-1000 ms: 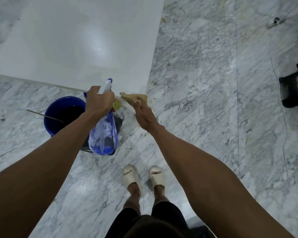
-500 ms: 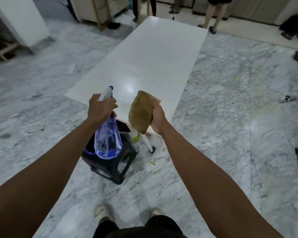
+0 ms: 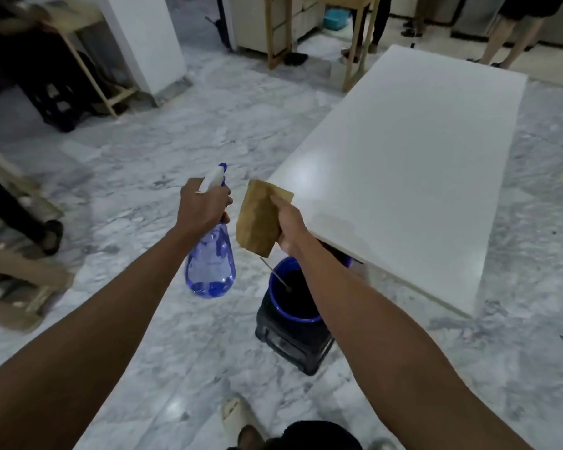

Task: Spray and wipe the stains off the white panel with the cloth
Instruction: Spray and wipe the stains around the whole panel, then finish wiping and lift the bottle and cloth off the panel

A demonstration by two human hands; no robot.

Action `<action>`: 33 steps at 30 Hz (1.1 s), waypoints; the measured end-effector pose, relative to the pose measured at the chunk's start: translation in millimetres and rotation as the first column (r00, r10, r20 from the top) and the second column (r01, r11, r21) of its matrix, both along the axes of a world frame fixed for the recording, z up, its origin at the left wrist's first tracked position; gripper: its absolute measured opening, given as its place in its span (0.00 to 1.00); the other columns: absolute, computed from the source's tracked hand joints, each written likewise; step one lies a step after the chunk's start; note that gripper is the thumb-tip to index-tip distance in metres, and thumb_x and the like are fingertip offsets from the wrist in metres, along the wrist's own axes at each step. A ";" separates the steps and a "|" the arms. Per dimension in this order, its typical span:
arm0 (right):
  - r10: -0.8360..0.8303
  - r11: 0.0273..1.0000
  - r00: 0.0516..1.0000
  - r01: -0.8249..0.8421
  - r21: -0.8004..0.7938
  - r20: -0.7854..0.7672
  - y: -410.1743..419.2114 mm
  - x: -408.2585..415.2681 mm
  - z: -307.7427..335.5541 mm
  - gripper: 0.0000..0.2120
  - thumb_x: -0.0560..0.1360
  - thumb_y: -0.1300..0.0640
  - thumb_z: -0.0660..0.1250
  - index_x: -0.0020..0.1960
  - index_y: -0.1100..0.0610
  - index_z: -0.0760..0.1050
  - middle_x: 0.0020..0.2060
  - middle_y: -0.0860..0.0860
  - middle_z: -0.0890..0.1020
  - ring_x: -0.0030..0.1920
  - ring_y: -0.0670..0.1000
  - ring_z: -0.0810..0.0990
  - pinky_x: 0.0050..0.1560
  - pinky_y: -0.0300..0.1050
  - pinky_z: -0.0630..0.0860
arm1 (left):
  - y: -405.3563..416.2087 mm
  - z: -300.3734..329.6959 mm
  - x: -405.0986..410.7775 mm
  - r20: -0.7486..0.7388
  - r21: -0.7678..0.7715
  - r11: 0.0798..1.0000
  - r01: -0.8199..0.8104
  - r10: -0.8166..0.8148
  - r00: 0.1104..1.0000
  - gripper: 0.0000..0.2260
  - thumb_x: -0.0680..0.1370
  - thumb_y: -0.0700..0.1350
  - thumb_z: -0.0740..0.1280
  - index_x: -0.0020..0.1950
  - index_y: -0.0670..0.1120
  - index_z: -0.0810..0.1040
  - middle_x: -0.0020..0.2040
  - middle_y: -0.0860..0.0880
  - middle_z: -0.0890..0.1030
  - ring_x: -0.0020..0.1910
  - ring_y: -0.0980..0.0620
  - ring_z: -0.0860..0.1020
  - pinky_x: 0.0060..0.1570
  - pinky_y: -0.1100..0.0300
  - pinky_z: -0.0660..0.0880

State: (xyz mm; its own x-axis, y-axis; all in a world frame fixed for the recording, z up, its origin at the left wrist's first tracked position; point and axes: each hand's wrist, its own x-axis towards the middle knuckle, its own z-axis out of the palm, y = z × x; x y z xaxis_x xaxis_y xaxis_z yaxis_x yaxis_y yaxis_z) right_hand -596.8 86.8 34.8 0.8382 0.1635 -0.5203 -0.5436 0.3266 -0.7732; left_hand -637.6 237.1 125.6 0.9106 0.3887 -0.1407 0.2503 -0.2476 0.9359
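Note:
A long white panel [image 3: 403, 164] lies raised above the marble floor, stretching from centre right towards the back. My left hand [image 3: 202, 204] grips the neck of a clear blue spray bottle [image 3: 210, 264] with a white nozzle, held in the air left of the panel's near corner. My right hand [image 3: 290, 222] holds a folded tan cloth [image 3: 257, 219], which hangs upright just off the panel's near left edge. No stain shows on the panel from here.
A blue bucket [image 3: 277, 287] with a thin rod in it sits on a black stool [image 3: 293, 349] under the panel's near corner. Wooden frames and a white cabinet [image 3: 143, 43] stand at the back left. People's legs [image 3: 507, 34] stand beyond the panel. A person's foot [image 3: 51, 235] is at left.
My head has lifted and turned, so the whole panel now sits to the right. My right hand lifted the cloth off the panel's corner. Both hands stay close together in the air.

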 end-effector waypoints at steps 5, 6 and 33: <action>-0.043 0.999 0.998 0.042 -0.031 -0.046 96.3 56.3 -10.4 0.22 0.81 0.44 0.62 0.70 0.56 0.73 0.61 0.56 0.82 0.60 0.57 0.81 0.65 0.59 0.76 | 83.7 -8.0 63.3 0.007 0.020 0.999 0.037 -0.037 0.999 0.08 0.76 0.40 0.64 0.47 0.36 0.79 0.40 0.41 0.81 0.19 0.56 0.74 0.22 0.62 0.74; -0.050 0.998 0.997 0.047 -0.049 -0.053 106.7 69.3 -12.8 0.23 0.80 0.43 0.62 0.69 0.55 0.74 0.61 0.56 0.82 0.60 0.58 0.81 0.66 0.60 0.75 | 94.5 -10.7 79.5 -0.004 0.018 0.999 0.037 -0.037 0.999 0.08 0.77 0.40 0.63 0.48 0.36 0.80 0.41 0.41 0.82 0.18 0.55 0.74 0.22 0.63 0.74; -0.875 0.460 0.452 0.888 -0.008 -0.171 28.1 367.4 -62.8 0.18 0.84 0.48 0.56 0.65 0.57 0.77 0.58 0.56 0.83 0.55 0.57 0.83 0.50 0.53 0.82 | -49.9 -69.4 560.1 0.046 0.014 0.461 0.887 -0.886 0.460 0.08 0.80 0.36 0.61 0.45 0.41 0.79 0.41 0.44 0.83 0.20 0.57 0.75 0.25 0.63 0.75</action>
State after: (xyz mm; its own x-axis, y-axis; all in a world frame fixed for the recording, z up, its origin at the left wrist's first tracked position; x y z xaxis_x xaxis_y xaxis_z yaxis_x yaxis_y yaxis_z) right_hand -229.3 114.9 -28.0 0.4794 -0.5814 -0.6574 -0.0226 0.7406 -0.6715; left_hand -77.5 187.1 56.3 0.7688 -0.6326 -0.0935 -0.1360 -0.3046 0.9427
